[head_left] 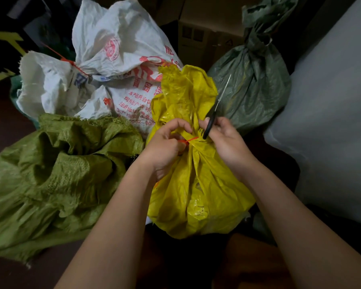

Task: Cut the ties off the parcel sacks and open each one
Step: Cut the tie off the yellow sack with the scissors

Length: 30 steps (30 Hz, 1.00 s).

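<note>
A yellow sack [196,184] stands in front of me, its neck cinched by a red tie [189,140]. My left hand [165,147] pinches the gathered neck and the tie from the left. My right hand [225,140] grips black-handled scissors [214,113] right of the neck, blades pointing up and away, clear of the tie. A white printed sack [117,49] behind carries a red tie [71,62]. At the back right is a dark green sack [256,84] with a tied neck.
An olive green woven sack [56,174] lies at the left with its mouth loose. Cardboard boxes [204,34] stand behind the sacks. A large pale bag or sheet [331,122] fills the right side. The floor is dark brown.
</note>
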{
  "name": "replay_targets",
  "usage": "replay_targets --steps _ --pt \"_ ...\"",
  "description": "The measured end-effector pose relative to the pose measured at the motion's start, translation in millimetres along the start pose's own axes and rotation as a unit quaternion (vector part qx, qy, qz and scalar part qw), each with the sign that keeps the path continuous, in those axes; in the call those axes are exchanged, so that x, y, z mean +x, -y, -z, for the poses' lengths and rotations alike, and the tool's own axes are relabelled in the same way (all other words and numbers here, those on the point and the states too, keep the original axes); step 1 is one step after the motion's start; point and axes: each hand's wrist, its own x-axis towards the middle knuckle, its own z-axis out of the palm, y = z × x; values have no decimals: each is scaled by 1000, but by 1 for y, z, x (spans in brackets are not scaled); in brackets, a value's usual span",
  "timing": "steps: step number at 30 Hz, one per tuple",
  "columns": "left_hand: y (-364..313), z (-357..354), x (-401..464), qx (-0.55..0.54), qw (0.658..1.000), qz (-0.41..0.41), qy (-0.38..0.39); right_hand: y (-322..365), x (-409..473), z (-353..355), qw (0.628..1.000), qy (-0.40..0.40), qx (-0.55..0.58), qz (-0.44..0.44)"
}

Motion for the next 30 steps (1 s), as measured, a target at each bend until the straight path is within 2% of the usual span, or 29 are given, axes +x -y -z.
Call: replay_targets --steps 4,9,15,21,23,26,30 --pt "-2 2 1 9 1000 26 -3 3 -3 7 998 25 51 -36" --pt "-2 -2 6 -95 994 36 -39 7 -11 19 999 22 35 -14" --pt "3 -2 7 -161 984 46 -56 0 -14 29 994 57 48 -80" --pt "2 -3 12 -139 987 46 -66 11 -18 31 998 -24 54 11" --pt "1 -5 14 -140 986 49 -74 15 -22 32 999 5 31 7" --pt "1 -8 16 -151 984 43 -85 15 -25 34 994 86 -21 -60" --pt "0 -8 19 -166 981 36 -89 11 -26 41 973 183 8 -144"
